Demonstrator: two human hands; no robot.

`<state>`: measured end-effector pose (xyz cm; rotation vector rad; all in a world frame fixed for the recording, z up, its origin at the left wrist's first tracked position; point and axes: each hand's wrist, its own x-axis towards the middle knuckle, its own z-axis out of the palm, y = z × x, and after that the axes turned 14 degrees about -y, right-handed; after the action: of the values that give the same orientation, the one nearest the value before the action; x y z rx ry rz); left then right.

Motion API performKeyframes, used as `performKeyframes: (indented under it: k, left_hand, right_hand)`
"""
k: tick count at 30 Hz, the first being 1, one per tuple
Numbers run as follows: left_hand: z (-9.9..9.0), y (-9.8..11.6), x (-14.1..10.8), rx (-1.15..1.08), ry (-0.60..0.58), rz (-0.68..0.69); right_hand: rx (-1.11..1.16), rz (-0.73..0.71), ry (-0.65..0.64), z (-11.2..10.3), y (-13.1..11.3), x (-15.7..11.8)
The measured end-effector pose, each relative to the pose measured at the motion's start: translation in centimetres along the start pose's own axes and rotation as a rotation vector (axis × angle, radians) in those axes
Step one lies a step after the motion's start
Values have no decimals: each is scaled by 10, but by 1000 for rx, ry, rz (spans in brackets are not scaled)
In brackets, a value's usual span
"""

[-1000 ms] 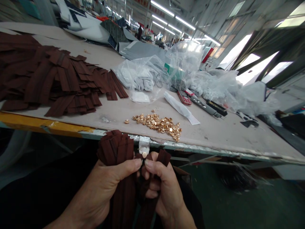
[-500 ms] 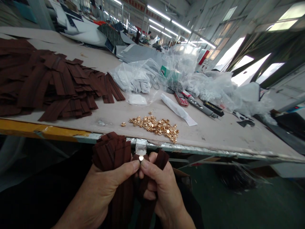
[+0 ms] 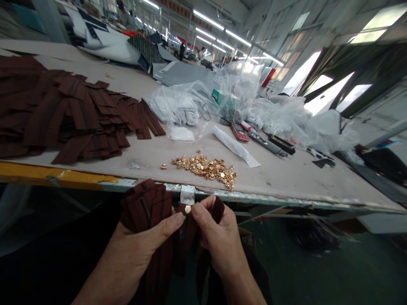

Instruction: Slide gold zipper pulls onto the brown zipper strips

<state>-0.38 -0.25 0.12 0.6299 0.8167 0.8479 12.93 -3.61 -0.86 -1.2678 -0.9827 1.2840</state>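
Observation:
My left hand (image 3: 135,254) is closed around a bundle of brown zipper strips (image 3: 148,205), their ends fanned upward. Between the two hands is a small gold zipper slider (image 3: 188,209), right beside my left thumb tip and my right fingertips. My right hand (image 3: 222,241) pinches a brown zipper strip (image 3: 218,209), part of which loops over its fingers and hangs below. Just behind the slider, a piece wrapped in clear tape (image 3: 187,195) juts from the table edge. Whether the slider sits fully on a strip is hard to make out.
Gold zipper sliders (image 3: 206,166) lie heaped near the front of the table (image 3: 280,182). Brown zipper strips (image 3: 63,110) are piled at left. Farther back are clear plastic bags (image 3: 184,103), a white paper strip (image 3: 237,146), a grey cutter (image 3: 267,144) and scissors (image 3: 322,157).
My right fingertips have shifted slightly up and apart from my left thumb, showing more of the slider. The strip below my right hand has moved. The view has shifted a little.

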Motion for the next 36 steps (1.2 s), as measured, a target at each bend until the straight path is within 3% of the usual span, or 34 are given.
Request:
performKeyframes:
  k: [6,10,16,22,36]
  left_hand:
    - [1,0,0,-33,-43,18]
    - [2,-2,2,-56,-39,15]
    - [3,-1,0,-68,-23,4]
    - [2,1,-1,-94,1,-76]
    - [0,0,-1,-27,-17,-45]
  right_hand:
    - [-171,-38,29,2,-10,2]
    - [-66,27,-42,0,-5,-4]
    - [171,102,-39,4,11,-10]
    - [236,144,-43,2,9,-11]
    - [172,146,-38,1,3,-8]
